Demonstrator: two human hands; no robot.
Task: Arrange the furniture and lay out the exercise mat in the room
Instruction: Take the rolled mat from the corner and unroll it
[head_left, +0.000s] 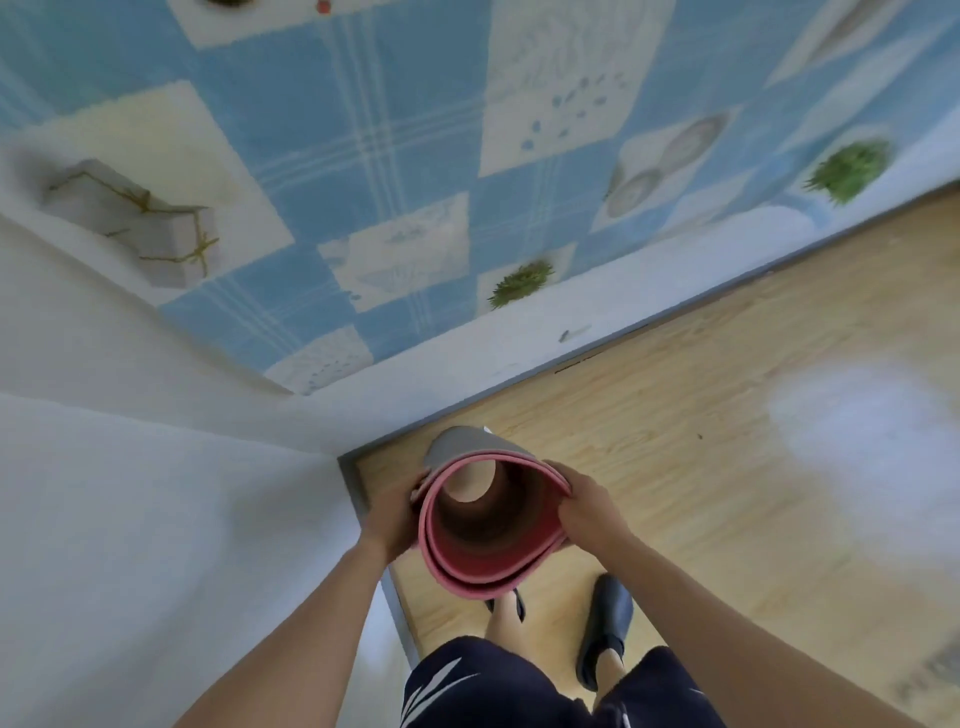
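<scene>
A rolled exercise mat, pink inside and grey outside, stands upright in the room's corner, and I look straight down its hollow core to the floor. My left hand grips the roll's left side near the top rim. My right hand grips its right side. Both arms reach down from the lower edge of the head view. The mat's lower end is hidden by the roll itself.
A blue and white patterned wall runs across the back, and a plain white wall closes the left side. Wooden floor spreads to the right. My feet in dark slippers stand just behind the mat.
</scene>
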